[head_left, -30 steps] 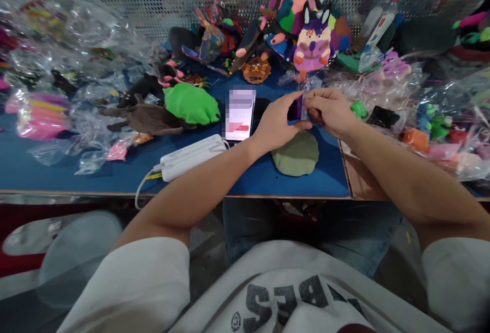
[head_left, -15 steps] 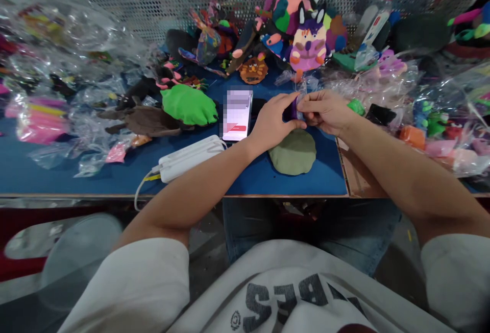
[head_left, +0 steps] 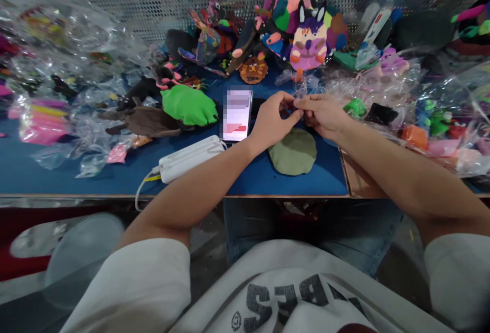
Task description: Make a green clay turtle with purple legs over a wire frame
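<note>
My left hand (head_left: 273, 121) and my right hand (head_left: 323, 114) meet fingertip to fingertip just above the blue table (head_left: 76, 177). Both are closed in a pinch on a small purple clay piece (head_left: 286, 113), which the fingers almost wholly hide. Directly below the hands lies a flat olive-green clay disc (head_left: 293, 152). A phone (head_left: 237, 114) with a lit screen lies just left of my left hand.
A white power bank (head_left: 189, 158) with a cable lies near the front edge. A bright green clay slab (head_left: 189, 104) and a brown clay figure (head_left: 145, 121) sit at left. Coloured clay figures (head_left: 308, 42) line the mesh wall. Plastic bags (head_left: 46, 118) of clay crowd both sides.
The hands have closed in on each other and dropped slightly. The purple piece, plainly visible between them before, is now nearly covered by the fingertips.
</note>
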A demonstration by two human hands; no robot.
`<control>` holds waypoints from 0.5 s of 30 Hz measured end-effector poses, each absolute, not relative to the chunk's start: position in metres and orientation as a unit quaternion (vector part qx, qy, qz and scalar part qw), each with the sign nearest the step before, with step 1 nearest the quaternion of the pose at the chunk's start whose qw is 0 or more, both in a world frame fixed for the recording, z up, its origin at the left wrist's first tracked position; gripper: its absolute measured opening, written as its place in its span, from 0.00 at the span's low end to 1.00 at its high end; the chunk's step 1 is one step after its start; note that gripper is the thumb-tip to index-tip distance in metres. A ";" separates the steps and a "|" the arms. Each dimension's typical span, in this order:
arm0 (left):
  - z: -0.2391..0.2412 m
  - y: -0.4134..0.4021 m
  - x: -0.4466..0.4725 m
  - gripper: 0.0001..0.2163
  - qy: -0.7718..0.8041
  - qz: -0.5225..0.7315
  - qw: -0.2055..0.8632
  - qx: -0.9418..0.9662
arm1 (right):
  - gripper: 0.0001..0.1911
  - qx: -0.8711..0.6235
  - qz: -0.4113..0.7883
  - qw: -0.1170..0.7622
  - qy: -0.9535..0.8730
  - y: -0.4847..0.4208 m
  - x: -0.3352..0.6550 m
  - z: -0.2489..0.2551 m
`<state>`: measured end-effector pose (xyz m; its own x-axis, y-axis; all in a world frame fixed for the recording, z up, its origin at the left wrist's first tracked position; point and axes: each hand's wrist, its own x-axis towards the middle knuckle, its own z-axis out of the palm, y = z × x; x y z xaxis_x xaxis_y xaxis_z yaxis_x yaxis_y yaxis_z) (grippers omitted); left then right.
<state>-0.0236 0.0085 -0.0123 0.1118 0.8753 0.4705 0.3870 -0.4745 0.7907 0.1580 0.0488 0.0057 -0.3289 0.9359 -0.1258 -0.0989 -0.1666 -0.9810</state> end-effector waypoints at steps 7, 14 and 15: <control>-0.013 0.012 -0.024 0.09 0.448 0.513 0.263 0.683 | 0.22 -0.436 0.630 0.404 -0.500 0.048 0.156 0.006; -0.012 0.013 -0.026 0.09 0.473 0.512 0.216 0.684 | 0.26 -0.442 0.606 0.418 -0.513 0.049 0.153 0.004; -0.013 0.013 -0.026 0.09 0.476 0.513 0.214 0.681 | 0.26 -0.441 0.603 0.418 -0.517 0.048 0.153 0.004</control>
<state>-0.0257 0.0132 -0.0128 0.0197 0.8687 0.4950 0.4297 -0.4544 0.7803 0.1526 0.0485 0.0037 -0.2607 0.9603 -0.0995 -0.0479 -0.1158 -0.9921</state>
